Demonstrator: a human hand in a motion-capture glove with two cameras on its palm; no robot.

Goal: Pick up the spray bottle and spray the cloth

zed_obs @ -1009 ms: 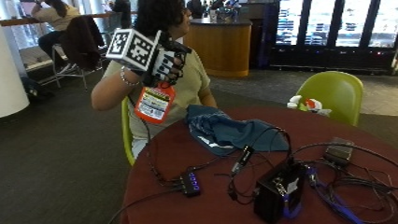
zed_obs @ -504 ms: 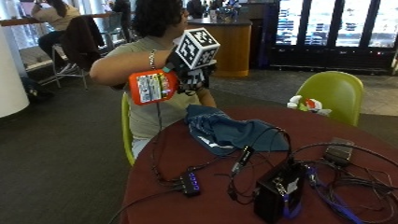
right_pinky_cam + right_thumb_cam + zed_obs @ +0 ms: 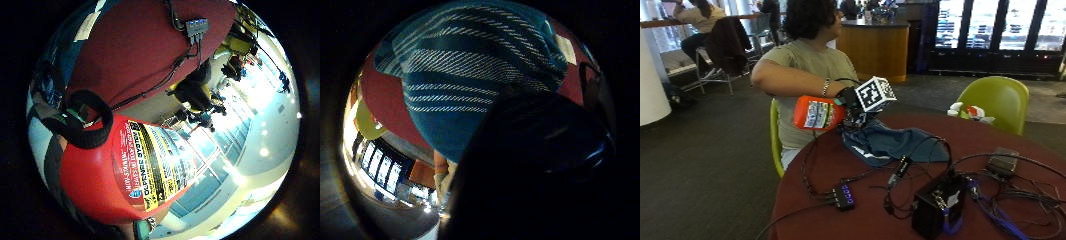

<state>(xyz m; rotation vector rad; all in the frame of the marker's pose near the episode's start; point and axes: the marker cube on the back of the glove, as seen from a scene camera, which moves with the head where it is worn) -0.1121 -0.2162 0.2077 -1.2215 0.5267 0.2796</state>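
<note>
Gloved and curled round the orange spray bottle [image 3: 816, 113], the right hand [image 3: 852, 102] is holding it on its side in the air, just above the near edge of the blue cloth [image 3: 891, 142] — the bottle's body is pointing away from the cloth, out past the rim of the round red worktop [image 3: 1013, 150]. The cloth is lying crumpled on the worktop directly below the hand. In the little finger side palm view the bottle's red body and its printed label [image 3: 152, 167] are filling the space next to the palm. In the thumb side palm view the striped cloth is spreading wide beneath — a dark mass is blocking much of that view. The bottle's nozzle and trigger are hiding behind the hand, so their direction cannot be made out.
</note>
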